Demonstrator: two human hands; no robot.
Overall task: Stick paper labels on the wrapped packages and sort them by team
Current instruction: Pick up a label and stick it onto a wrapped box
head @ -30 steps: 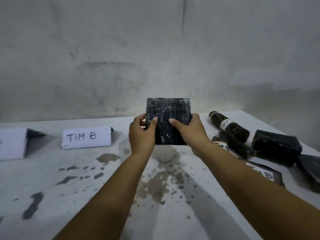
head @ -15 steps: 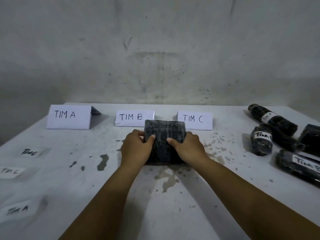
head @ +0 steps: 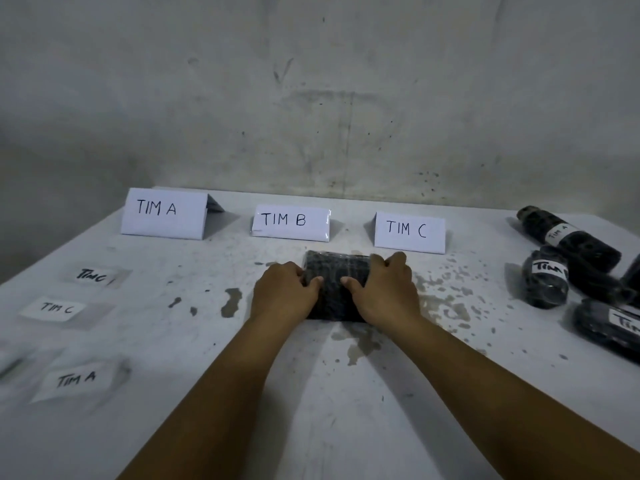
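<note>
We had both hands on a black wrapped package [head: 335, 289] that lay on the white, stained worktop [head: 311, 393], near the middle and just in front of the gap between the "TIM B" sign [head: 291, 224] and the "TIM C" sign [head: 409, 232]. Our left hand [head: 282, 294] grasped the package's left side, thumb across its top and fingers curled round the edge; our right hand [head: 382, 292] grasped the right side in the same way, its fingers over the far right corner. The two thumbs pointed at each other on the upper face, close but not touching. We saw no label on the part of the package that showed between our hands. A third folded sign, "TIM A" [head: 164, 213], stood at the far left of the row, all three upright near the back edge before a grey wall [head: 311, 98]. To our left, loose paper labels lay flat on the worktop, well apart from the package: one reading "TIM C" [head: 93, 275] farthest back, another "TIM C" [head: 57, 308] nearer, and a "TIM A" label [head: 76, 379] nearest to us; something blurred lay at the left edge beside it, and we could not tell what it was. To our right sat a cluster of other black packages, touching or overlapping: a roll [head: 568, 239] with a white label, a smaller bundle [head: 545, 282] labelled "TIM" with the rest hidden, and a third [head: 609, 323] cut off by the frame's edge.
</note>
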